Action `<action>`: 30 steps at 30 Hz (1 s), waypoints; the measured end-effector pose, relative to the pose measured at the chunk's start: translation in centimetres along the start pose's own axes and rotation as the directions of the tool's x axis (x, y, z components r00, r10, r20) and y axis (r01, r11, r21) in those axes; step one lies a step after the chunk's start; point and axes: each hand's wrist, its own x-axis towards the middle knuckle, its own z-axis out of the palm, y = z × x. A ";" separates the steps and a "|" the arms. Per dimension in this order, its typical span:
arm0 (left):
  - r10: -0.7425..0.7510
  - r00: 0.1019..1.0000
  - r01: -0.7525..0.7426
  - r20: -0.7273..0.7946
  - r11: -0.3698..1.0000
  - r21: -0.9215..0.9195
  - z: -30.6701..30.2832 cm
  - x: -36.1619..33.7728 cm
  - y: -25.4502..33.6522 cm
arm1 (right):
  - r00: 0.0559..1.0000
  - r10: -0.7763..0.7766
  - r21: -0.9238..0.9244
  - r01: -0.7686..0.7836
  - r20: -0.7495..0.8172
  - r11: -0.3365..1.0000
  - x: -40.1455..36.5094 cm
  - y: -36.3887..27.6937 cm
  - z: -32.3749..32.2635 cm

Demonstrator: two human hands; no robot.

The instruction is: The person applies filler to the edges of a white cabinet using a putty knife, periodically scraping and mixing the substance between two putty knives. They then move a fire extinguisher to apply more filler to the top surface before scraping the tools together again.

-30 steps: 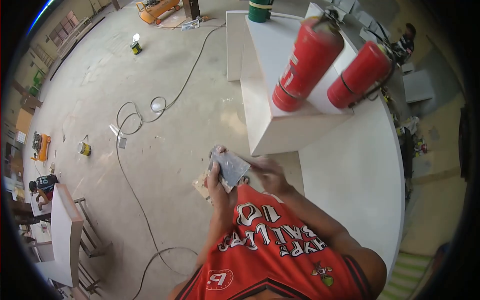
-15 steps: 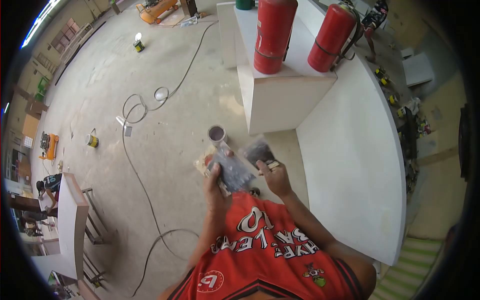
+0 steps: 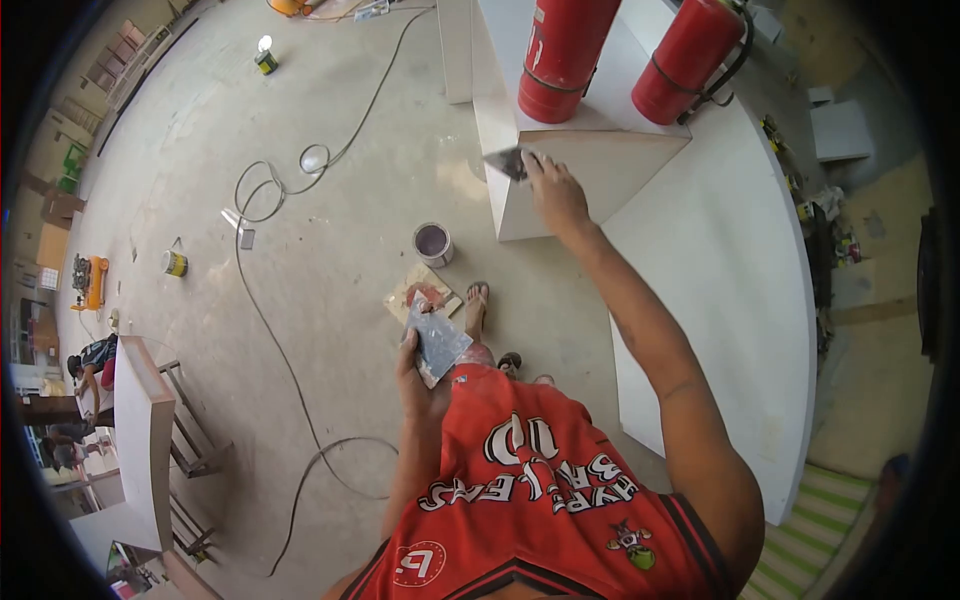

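My left hand (image 3: pixel 418 375) is closed around a flat grey plate (image 3: pixel 442 345), smeared with pale material and carrying a small reddish dab near its far corner. My right hand (image 3: pixel 558 195) grips a putty knife (image 3: pixel 506 163) with a dark, wide blade. That blade lies at the left edge of the white box-shaped unit (image 3: pixel 590 185), near its upper corner; whether it touches cannot be made out. On the floor ahead of my left hand stands an open can (image 3: pixel 433 243) with purplish-grey contents. Beside it lies a stained board (image 3: pixel 403 298) with a reddish patch.
Two red fire extinguishers (image 3: pixel 568 60) stand on the white unit. A long curved white panel (image 3: pixel 715 300) runs along my right. A hose (image 3: pixel 270 310) loops over the floor at left. Another person (image 3: pixel 95 370) works at a white piece (image 3: pixel 145 430) on the far left.
My right hand has moved forward and up with the putty knife, away from the plate to the white unit's edge. My left hand keeps the plate near my body.
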 end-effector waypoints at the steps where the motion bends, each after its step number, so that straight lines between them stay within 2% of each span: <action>1: -0.011 1.000 0.011 0.004 1.000 -0.014 -0.6 0.9 0.3 | 1.000 0.005 0.000 -0.005 0.017 1.000 1.6 0.6 1.0; 5: -0.052 0.997 0.055 0.051 0.997 -0.047 -3.6 7.3 1.3 | 1.000 0.005 -0.109 -0.003 0.013 0.994 6.3 2.8 4.8; 7: -0.071 0.995 0.074 0.066 0.996 -0.044 -1.7 10.0 2.9 | 0.999 0.008 -0.144 -0.003 0.036 0.990 8.0 3.8 6.3; 9: -0.101 0.992 0.104 0.072 0.993 -0.049 -0.5 12.9 4.3 | 0.991 0.008 -0.155 0.013 0.131 0.988 8.6 4.5 6.9; 10: -0.092 0.988 0.098 0.125 0.994 -0.038 -0.3 14.5 4.9 | 0.988 0.011 -0.164 0.015 0.156 0.986 9.0 4.9 6.8; 11: -0.078 0.981 0.084 0.179 0.996 -0.027 0.2 15.9 5.5 | 0.985 0.013 -0.110 0.006 0.171 0.994 9.5 5.1 6.7; 15: -0.069 0.978 0.084 0.196 0.994 -0.068 3.1 19.9 7.5 | 0.983 0.001 0.005 -0.002 0.182 1.000 11.5 5.4 7.2; 19: -0.095 0.985 0.102 0.143 0.994 -0.040 4.3 22.9 7.9 | 0.987 -0.023 0.010 0.021 0.159 1.000 13.7 5.5 8.0; 25: -0.156 0.970 0.166 0.188 0.986 -0.034 4.4 25.4 8.9 | 0.969 0.096 -0.017 -0.094 0.227 0.995 16.6 5.3 9.3; 27: -0.155 0.965 0.171 0.210 0.984 -0.058 4.6 25.9 9.1 | 0.997 0.009 -0.068 -0.003 0.079 0.998 17.0 6.1 10.7; 30: -0.155 0.968 0.169 0.197 0.984 -0.060 4.8 26.5 9.3 | 0.989 0.082 -0.111 -0.068 0.125 0.992 17.7 5.8 11.2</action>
